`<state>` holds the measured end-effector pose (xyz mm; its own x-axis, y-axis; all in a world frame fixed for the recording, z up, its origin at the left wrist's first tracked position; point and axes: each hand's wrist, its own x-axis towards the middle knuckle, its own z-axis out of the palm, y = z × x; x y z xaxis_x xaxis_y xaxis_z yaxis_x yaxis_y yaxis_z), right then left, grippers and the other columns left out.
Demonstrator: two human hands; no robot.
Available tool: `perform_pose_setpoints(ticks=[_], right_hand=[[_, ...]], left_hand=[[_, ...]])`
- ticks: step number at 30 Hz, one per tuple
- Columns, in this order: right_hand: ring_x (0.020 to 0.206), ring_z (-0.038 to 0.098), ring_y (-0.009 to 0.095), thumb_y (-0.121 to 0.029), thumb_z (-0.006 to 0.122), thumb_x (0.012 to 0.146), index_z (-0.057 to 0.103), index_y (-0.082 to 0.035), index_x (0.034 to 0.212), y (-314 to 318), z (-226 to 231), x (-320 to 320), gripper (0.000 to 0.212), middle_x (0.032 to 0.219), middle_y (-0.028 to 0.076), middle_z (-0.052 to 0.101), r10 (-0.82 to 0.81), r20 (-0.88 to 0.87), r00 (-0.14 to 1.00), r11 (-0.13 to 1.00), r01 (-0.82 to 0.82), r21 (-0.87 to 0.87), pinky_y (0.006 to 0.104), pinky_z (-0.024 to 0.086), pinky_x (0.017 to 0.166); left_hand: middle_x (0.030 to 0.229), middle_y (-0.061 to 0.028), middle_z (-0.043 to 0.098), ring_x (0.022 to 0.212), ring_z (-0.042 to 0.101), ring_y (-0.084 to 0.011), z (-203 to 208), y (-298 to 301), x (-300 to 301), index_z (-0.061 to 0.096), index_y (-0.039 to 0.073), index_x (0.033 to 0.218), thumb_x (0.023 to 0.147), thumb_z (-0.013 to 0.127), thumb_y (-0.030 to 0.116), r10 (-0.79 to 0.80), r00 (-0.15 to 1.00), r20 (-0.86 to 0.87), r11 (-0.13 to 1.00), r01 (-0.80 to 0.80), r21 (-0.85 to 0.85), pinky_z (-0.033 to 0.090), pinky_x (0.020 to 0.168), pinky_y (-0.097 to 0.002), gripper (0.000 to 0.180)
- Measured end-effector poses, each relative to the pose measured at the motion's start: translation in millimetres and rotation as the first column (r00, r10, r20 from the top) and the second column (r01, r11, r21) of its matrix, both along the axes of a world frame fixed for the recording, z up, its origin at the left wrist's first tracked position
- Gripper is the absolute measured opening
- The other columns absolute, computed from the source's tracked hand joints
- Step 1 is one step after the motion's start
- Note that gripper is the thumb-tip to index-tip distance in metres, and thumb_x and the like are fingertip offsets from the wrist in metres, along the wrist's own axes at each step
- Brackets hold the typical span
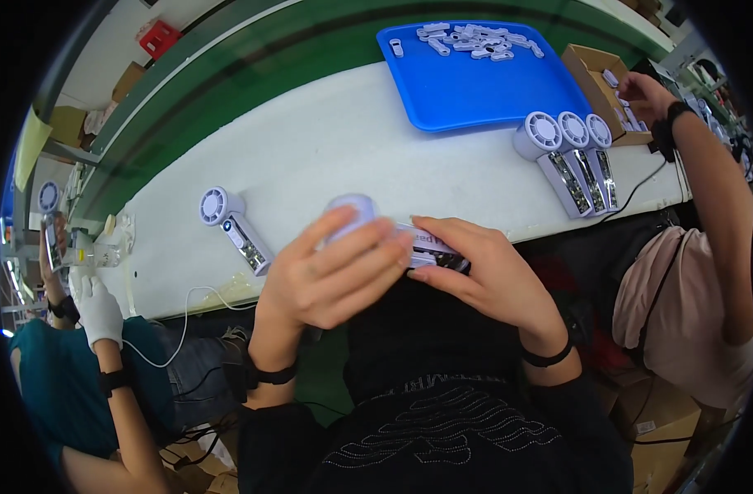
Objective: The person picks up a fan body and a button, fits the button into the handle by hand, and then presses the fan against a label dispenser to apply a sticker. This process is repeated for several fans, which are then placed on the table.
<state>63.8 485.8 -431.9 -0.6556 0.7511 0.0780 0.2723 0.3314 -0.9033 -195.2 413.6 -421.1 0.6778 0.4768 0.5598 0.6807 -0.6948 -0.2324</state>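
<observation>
A lavender handheld fan [430, 240] is held in front of my body, over the near edge of the table. My left hand [327, 272] curls around its round head, slightly blurred and partly hidden by the fingers. The handle lies in the grip of my right hand [500, 267], thumb on one side and fingers on the other; dark inner parts show along its open side. To the left, another lavender fan [235, 226] lies on the table with its handle uncovered and a circuit board visible.
Three uncovered fans [572, 165] lie side by side at the right. Behind them are a blue tray [467, 95] of small lavender parts and a cardboard box [591, 66], which a co-worker's hand [647, 95] reaches into. At left, a gloved co-worker [98, 309] holds another fan [51, 218].
</observation>
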Motion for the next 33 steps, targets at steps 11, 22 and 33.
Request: perform_pose_setpoints(ticks=[11, 22, 33], right_hand=[[0.104, 0.067, 0.010, -0.004, 0.082, 0.094, 0.061, 0.004, 0.138, -38.9, -5.8, -40.1, 0.049, 0.118, 0.005, 0.070, 0.187, -0.351, 0.918, 0.813, -0.345, -0.469, 0.0301, 0.058, 0.090], [0.084, 0.070, 0.019, -0.014, 0.085, 0.097, 0.077, 0.008, 0.107, -84.4, -35.7, -50.4, 0.026, 0.091, 0.012, 0.077, 0.393, -0.277, 0.877, 0.908, -0.418, -0.034, 0.0324, 0.058, 0.078], [0.092, 0.066, 0.015, -0.013, 0.085, 0.096, 0.068, 0.008, 0.124, -86.0, 28.1, -82.5, 0.039, 0.106, 0.011, 0.074, 0.681, -0.083, 0.728, 0.659, -0.659, -0.363, 0.0305, 0.055, 0.083]], left_hand=[[0.138, -0.0217, 0.070, 0.128, 0.069, -0.0320, -35.5, -42.5, 40.3, 0.061, -0.009, 0.140, 0.084, 0.092, 0.032, 0.667, -0.178, 0.724, 0.593, 0.715, -0.371, 0.057, 0.109, -0.0469, 0.076], [0.088, -0.0047, 0.074, 0.074, 0.070, -0.0135, -2.8, -140.6, 58.7, 0.074, -0.002, 0.111, 0.082, 0.093, 0.016, 0.437, -0.315, 0.842, 0.813, 0.538, -0.221, 0.059, 0.065, -0.0294, 0.039], [0.121, -0.0153, 0.075, 0.102, 0.074, -0.0208, 22.2, -166.2, 52.1, 0.071, 0.007, 0.126, 0.092, 0.082, 0.042, 0.765, -0.040, 0.643, 0.642, 0.127, -0.756, 0.059, 0.081, -0.0462, 0.049]])
